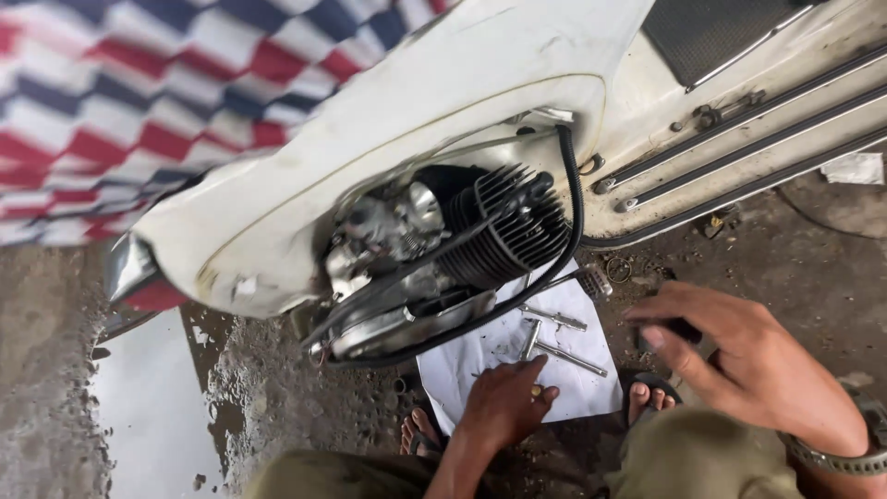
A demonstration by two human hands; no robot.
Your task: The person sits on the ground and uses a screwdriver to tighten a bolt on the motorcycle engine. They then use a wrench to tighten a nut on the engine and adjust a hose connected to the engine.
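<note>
We rest our left hand (pixel 504 402) flat on the paper (pixel 564 383), fingers spread and holding nothing, beside the bolts (pixel 564 356); our right hand (pixel 748 365) loosely closes on something dark. We judge we are picking parts below the engine (pixel 462 240); next comes a careful pinch.

You're crouched over a rough, damp concrete floor (pixel 813 268), gritty with dirt and small debris. A checked red, white and blue cloth (pixel 139 102) fills the upper left. Flat daylight falls evenly, and a pale wet patch (pixel 152 416) gleams at lower left.
</note>
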